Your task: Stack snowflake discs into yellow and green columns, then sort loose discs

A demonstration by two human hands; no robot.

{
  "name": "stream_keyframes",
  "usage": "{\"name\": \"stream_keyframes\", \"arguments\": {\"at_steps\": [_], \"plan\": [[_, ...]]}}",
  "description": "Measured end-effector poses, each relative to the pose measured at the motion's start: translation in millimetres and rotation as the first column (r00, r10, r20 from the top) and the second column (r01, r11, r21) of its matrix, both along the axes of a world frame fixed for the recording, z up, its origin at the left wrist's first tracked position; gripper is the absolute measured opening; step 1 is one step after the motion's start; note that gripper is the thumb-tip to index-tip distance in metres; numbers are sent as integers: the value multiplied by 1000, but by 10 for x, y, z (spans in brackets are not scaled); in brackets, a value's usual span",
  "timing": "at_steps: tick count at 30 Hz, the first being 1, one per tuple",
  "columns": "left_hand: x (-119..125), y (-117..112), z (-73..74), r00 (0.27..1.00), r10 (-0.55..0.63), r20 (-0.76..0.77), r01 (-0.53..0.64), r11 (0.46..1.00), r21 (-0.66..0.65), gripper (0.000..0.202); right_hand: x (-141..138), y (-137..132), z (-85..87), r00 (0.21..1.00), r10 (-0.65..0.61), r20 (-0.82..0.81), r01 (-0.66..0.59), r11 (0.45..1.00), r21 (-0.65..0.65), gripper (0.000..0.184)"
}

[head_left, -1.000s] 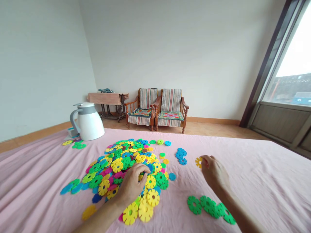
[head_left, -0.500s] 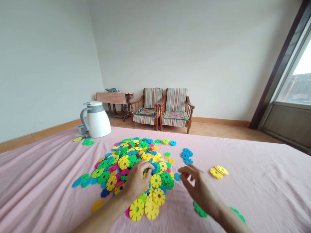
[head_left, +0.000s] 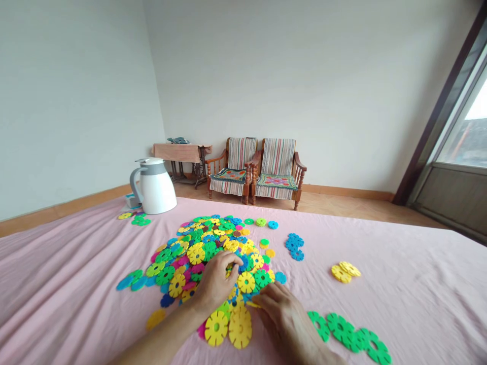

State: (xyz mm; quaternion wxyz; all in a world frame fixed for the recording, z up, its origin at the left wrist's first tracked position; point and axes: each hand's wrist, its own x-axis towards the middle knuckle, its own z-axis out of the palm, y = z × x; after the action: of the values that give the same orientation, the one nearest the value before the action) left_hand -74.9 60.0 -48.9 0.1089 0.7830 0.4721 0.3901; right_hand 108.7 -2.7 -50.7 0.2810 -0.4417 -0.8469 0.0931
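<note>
A heap of plastic snowflake discs (head_left: 209,251) in several colours lies before me, notched around their rims. My left hand (head_left: 216,276) is over the middle of it, fingers loosely curled, thumb and index finger apart, close to a blue disc (head_left: 244,262). I see nothing held in it. At the heap's near right edge, my right hand (head_left: 279,314) pinches a yellow snowflake disc (head_left: 253,304), seen nearly edge-on. Just left of that hand, two larger-looking yellow discs (head_left: 240,329) overlap. Green discs (head_left: 346,332) lie in a row right of my right hand.
Blue discs (head_left: 294,246) and yellow discs (head_left: 344,272) form small groups on the pink cloth (head_left: 411,289). A white jug (head_left: 159,190) stands at the back left beside a small box (head_left: 132,201). Two armchairs (head_left: 276,175) and a cloth-covered sewing table (head_left: 177,152) are beyond.
My right hand has moved left and nearer to me, onto the heap's edge, and now pinches a yellow disc. The green row is uncovered. My left hand has hardly moved.
</note>
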Motion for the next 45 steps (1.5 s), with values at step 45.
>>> {"name": "stream_keyframes", "arguments": {"at_steps": [45], "plan": [[-43, 21, 60, 1000, 13, 22, -13, 1000, 3, 19, 96, 170, -26, 985, -169, 33, 162, 973, 168, 22]]}}
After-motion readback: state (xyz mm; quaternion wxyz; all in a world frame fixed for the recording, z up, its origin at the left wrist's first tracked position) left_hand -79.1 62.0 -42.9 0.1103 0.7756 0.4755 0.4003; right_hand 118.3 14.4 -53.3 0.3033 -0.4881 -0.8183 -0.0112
